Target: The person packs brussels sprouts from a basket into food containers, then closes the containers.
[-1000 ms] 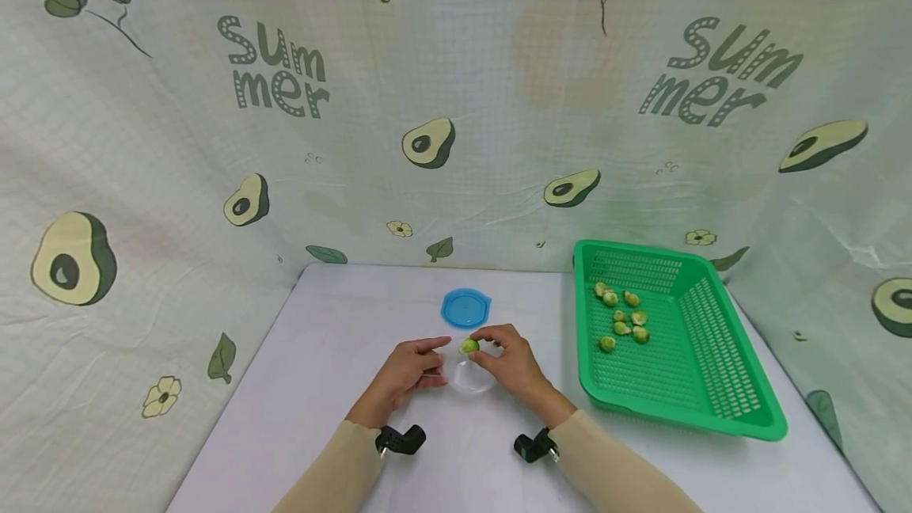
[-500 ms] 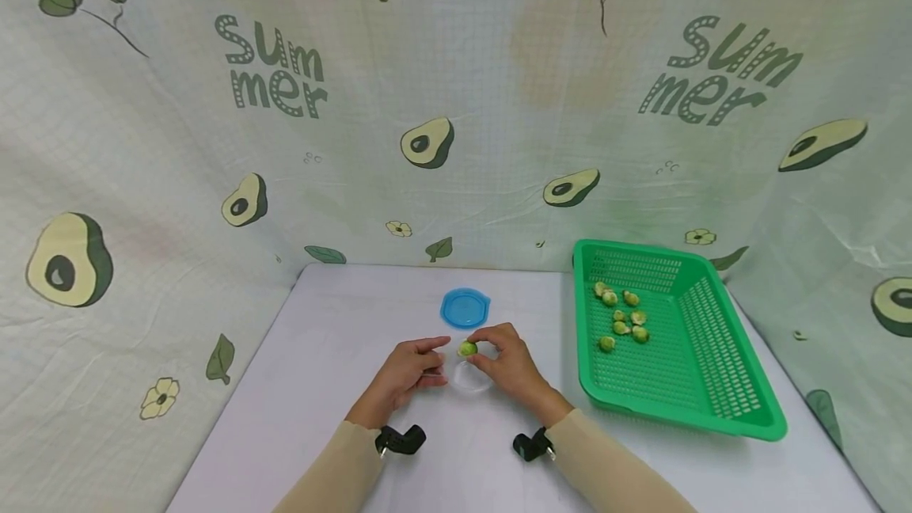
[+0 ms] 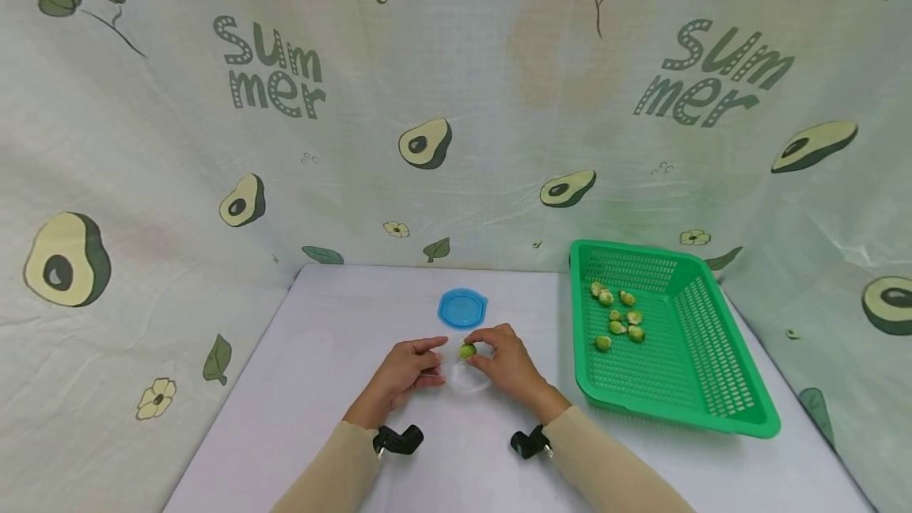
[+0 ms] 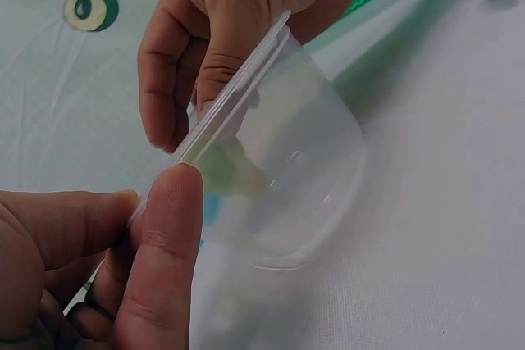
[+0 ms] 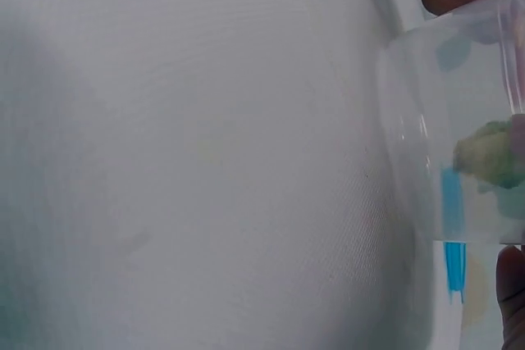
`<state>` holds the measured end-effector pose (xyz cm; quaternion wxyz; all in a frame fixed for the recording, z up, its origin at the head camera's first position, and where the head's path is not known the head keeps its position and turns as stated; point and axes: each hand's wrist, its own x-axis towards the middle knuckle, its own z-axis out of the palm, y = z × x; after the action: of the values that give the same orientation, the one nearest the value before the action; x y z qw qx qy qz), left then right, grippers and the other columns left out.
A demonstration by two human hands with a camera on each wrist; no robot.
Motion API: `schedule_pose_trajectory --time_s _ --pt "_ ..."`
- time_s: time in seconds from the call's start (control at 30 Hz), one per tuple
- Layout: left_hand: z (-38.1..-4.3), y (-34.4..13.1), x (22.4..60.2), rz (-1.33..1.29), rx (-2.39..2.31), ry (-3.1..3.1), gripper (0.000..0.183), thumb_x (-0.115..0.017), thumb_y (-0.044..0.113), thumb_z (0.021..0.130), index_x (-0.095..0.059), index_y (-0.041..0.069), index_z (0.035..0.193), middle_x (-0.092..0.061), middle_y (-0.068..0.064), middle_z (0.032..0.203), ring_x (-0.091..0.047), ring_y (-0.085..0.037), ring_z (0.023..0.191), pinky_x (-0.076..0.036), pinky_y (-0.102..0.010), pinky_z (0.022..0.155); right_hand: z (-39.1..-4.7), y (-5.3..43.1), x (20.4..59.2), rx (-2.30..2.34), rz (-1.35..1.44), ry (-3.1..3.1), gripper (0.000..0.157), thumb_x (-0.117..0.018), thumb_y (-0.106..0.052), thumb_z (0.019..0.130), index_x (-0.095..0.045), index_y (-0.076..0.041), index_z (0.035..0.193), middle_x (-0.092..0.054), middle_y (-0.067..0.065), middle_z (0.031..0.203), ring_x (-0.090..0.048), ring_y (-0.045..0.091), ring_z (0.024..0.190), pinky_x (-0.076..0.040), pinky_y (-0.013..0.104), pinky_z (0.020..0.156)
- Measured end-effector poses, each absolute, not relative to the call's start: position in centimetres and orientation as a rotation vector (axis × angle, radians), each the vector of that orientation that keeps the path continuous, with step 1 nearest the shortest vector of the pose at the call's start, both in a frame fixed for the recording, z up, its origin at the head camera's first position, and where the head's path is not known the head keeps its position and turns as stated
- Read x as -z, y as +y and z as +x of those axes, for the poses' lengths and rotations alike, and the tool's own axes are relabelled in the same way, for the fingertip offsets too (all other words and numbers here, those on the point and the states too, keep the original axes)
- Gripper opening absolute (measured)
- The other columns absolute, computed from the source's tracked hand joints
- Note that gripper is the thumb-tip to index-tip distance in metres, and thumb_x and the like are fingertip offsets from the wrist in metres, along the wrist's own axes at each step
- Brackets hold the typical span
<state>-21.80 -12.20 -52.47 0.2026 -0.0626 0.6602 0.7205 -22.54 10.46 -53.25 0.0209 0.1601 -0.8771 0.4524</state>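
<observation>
A clear plastic tub (image 4: 316, 149) is tilted on its side in the left wrist view, its mouth toward the upper left. My left hand (image 3: 404, 371) pinches its rim between thumb and fingers. Between the thumb and fingertips of my right hand (image 3: 511, 361) is a green Brussels sprout (image 3: 466, 351). Through the cloudy wall of the tub, the right wrist view shows the sprout (image 5: 492, 153) inside it, blurred. The right fingertips reach past the rim and are partly hidden.
A round blue lid (image 3: 461, 309) lies on the white table (image 3: 370, 299) just beyond the hands. To the right stands a green perforated basket (image 3: 684, 355) with several Brussels sprouts (image 3: 616, 327) in its left part. A printed cloth (image 3: 484, 180) hangs behind the table.
The Brussels sprout in my right hand has sunk slightly toward the tub. My left hand keeps its grip on the rim. The whole head view has shifted a little.
</observation>
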Motion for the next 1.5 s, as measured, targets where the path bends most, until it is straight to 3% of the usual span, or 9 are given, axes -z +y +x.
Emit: schedule_pose_trajectory --time_s 0.2,0.5,0.83,1.27,1.5 --pt "-21.7 -12.2 52.5 -0.179 -2.000 1.846 0.047 -0.064 0.001 0.101 -0.060 0.002 0.148 -0.063 -0.009 0.095 -0.069 -0.014 0.069 -0.067 -0.030 0.074 -22.5 10.5 53.4 -1.402 0.502 -2.720 0.027 -0.080 -0.009 0.093 -0.078 -0.017 0.119 -0.066 0.010 0.117 -0.057 0.025 0.110 -0.053 0.038 0.089" --pt "-21.7 -12.2 52.7 -0.183 -1.988 1.867 0.046 -0.063 0.002 0.101 -0.062 0.004 0.147 -0.065 -0.010 0.097 -0.067 -0.015 0.075 -0.067 -0.029 0.075 -22.5 10.5 53.7 -1.405 0.491 -2.696 0.025 -0.081 -0.012 0.093 -0.079 -0.020 0.116 -0.067 0.005 0.115 -0.056 0.022 0.107 -0.051 0.033 0.086" --pt "-21.5 -12.1 52.5 -0.190 -2.002 1.862 0.046 -0.063 0.001 0.100 -0.063 0.004 0.146 -0.065 -0.008 0.096 -0.067 -0.014 0.073 -0.066 -0.028 0.073 -22.5 10.5 53.8 -1.515 0.448 -2.647 0.024 -0.082 -0.014 0.092 -0.080 -0.023 0.114 -0.066 0.001 0.114 -0.058 0.022 0.110 -0.052 0.040 0.092" --pt "-21.5 -12.3 52.5 -0.190 -1.994 1.859 0.047 -0.064 0.002 0.101 -0.061 0.004 0.148 -0.065 -0.009 0.096 -0.066 -0.015 0.077 -0.066 -0.028 0.074 -22.2 10.5 52.5 -1.614 0.429 -2.533 0.025 -0.081 -0.013 0.093 -0.079 -0.018 0.117 -0.069 0.002 0.117 -0.062 0.034 0.115 -0.052 0.050 0.098" --pt "-21.5 -12.2 52.5 -0.185 -1.992 1.874 0.047 -0.064 0.002 0.100 -0.061 0.004 0.148 -0.065 -0.009 0.095 -0.066 -0.015 0.077 -0.066 -0.028 0.074 -21.7 10.5 51.1 -1.644 0.425 -2.456 0.028 -0.081 -0.011 0.093 -0.079 -0.018 0.119 -0.073 0.002 0.115 -0.062 0.036 0.112 -0.055 0.048 0.094"
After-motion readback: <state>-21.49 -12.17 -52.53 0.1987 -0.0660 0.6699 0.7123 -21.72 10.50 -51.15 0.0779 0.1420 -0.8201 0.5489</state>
